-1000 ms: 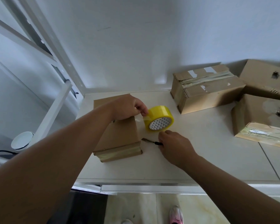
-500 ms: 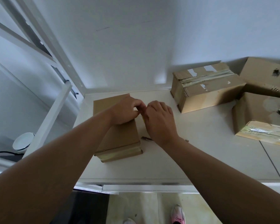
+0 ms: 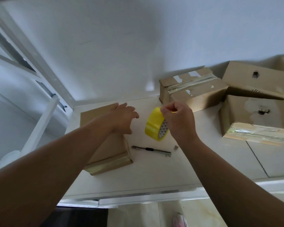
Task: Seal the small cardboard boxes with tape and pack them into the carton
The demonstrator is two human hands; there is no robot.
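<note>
Head view: the small brown cardboard box [image 3: 105, 145] being worked on sits at the left end of the white worktop [image 3: 154, 171], with a shiny strip of clear tape running over its near edge. The left hand [image 3: 123, 118] is over the far right part of that box, fingers spread and relaxed, not gripping anything. Can't really tell if the palm is pressing on the cardboard or just hovering.

Just to the right of it is the yellow tape roll [image 3: 155, 124], up on its edge and tilted, core facing the right forearm. The right hand [image 3: 179, 118] has curled fingers and is pinching at the top rim of the roll. Whether the roll's bottom is touching the worktop or is lifted a bit, I can't say.

In front of the roll a slim utility knife [image 3: 152, 149] lies flat on the worktop, with a tiny brown scrap [image 3: 176, 147] just beside its right end.

Further right there are three more boxes: a taped box [image 3: 192, 94] against the wall [image 3: 138, 46], a box with a torn hole [image 3: 256, 81] behind it, and another holed box [image 3: 259, 115] nearer the camera with tape along its front edge.

A pink shoe [image 3: 179, 220] pokes in at the bottom, on the floor.
</note>
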